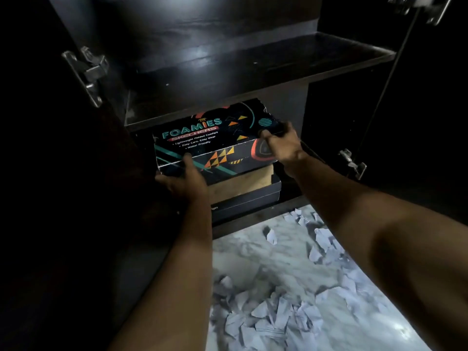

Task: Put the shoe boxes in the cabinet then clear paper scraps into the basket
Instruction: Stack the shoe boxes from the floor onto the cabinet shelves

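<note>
A black shoe box with colourful "Foamies" print (210,138) is held at the mouth of the dark cabinet's lower compartment, under the shelf (253,79). My left hand (183,177) grips its near left corner. My right hand (279,143) grips its right end. The box rests over a tan box (248,182), which sits on a black box (253,198) inside the cabinet. White paper scraps (273,317) lie scattered on the marble floor in front.
Both cabinet doors stand open, with metal hinges at left (88,72) and right (353,163). The upper shelf holds nothing I can see. More scraps (321,239) lie near the cabinet base at right. No basket is in view.
</note>
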Motion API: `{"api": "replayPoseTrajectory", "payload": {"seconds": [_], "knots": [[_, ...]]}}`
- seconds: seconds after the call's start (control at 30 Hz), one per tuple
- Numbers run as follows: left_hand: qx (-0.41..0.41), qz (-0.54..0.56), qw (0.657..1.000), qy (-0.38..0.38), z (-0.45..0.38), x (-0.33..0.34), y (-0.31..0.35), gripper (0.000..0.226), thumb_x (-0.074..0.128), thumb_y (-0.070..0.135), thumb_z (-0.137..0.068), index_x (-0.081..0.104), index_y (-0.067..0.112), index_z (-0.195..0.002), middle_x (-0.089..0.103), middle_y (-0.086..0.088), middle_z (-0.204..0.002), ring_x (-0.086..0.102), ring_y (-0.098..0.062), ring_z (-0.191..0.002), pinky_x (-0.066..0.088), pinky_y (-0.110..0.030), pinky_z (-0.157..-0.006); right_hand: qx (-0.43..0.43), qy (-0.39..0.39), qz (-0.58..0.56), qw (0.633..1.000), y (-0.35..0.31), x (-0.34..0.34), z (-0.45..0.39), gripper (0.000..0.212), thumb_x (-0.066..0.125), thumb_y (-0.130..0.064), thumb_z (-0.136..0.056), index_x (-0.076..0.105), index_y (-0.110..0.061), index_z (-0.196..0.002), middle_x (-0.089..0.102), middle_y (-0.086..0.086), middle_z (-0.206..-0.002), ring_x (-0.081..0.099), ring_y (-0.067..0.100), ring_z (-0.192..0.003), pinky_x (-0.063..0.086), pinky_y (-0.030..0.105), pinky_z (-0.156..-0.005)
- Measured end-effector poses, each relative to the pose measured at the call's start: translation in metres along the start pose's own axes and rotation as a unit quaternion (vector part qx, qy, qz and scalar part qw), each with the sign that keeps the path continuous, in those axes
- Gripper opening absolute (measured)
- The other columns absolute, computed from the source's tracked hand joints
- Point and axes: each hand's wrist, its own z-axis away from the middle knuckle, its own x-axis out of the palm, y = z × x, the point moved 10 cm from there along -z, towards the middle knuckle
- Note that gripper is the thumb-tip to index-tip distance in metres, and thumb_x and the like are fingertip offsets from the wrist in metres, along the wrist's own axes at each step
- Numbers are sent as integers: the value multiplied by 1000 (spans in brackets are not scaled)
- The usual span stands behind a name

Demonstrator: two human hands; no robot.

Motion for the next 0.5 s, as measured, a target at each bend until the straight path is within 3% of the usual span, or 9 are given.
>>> {"api": "replayPoseTrajectory", "payload": {"seconds": [0.1, 0.2, 0.3, 0.37, 0.5], "knots": [[33, -37, 999, 6, 0, 0, -4, 81, 80, 35, -86, 40, 1, -146, 52, -19, -144, 56, -32, -128, 37, -20, -88, 19, 7, -1, 1000, 10, 3, 3, 92, 76, -73, -55, 57, -20, -127, 75, 2, -119, 72, 27, -111, 55, 46, -104], [28, -63, 998, 6, -4, 0, -18, 91, 79, 52, -81, 39, 3, -147, 53, -19, -144, 57, -35, -129, 47, -29, -97, 17, 14, 40, 999, 2, 2, 12, 96, 73, -80, -56, 56, -21, -130, 74, 1, -122, 71, 27, -111, 55, 44, -103], [-28, -104, 993, 38, -6, -4, -29, 107, 73, 72, -74, 34, 8, -152, 46, -20, -151, 48, -40, -138, 44, -50, -112, 17, 17, 60, 998, -5, -3, 22, 72, 78, -61, -80, 54, -19, -134, 71, 2, -124, 68, 25, -113, 54, 41, -104], [-73, -131, 987, 52, 0, -10, -33, 106, 65, 75, -79, 29, 12, -156, 35, -21, -158, 37, -42, -145, 38, -54, -116, 15, 27, 50, 998, -6, -13, 29, 60, 76, -49, -88, 55, -17, -134, 70, 1, -121, 67, 23, -113, 51, 39, -107], [-50, -110, 992, 27, 27, -16, -38, 72, 63, 49, -95, 39, 9, -150, 35, -23, -153, 41, -39, -139, 43, -48, -111, 31, 56, 121, 991, -3, -60, 62, 47, 67, -34, -97, 57, -7, -134, 68, 12, -123, 64, 31, -118, 49, 36, -102]]}}
